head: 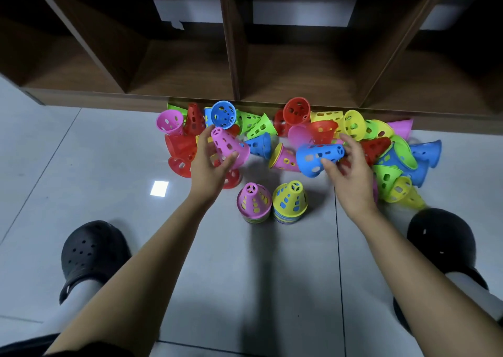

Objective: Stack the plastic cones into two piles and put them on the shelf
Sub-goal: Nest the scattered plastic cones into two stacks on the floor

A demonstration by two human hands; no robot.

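Head view: the left hand (209, 163) holds a pink cone (230, 147), thumb on its near side by the flared rim and fingers curled round the far side; the cone is tilted, its narrow perforated top pointing up and away from the palm. The right hand (351, 171) grips a blue cone (318, 156) that lies sideways, its wide rim turned towards the left hand and its narrow end tucked among the curled fingers, with the thumb pressed beneath it. Between the two hands and nearer the person than either set of fingertips, two piles stand upright on the grey tiled floor (109, 166): a pink-topped pile (253, 201) and, just beside it on the right, a yellow-topped pile (290, 201), each with several coloured rims layered at its base. Beyond the fingertips a loose heap of cones (353, 125) in red, green, yellow, blue and pink lies jumbled against the foot of the dark wooden shelf (228, 57); some lie on their sides, some mouth-up; part of the heap spreads to the right of the right hand's fingers. The shelf's open compartments sit above the heap. A black perforated clog (92, 250) shows outside the left forearm; another black clog (441, 239) shows outside the right.
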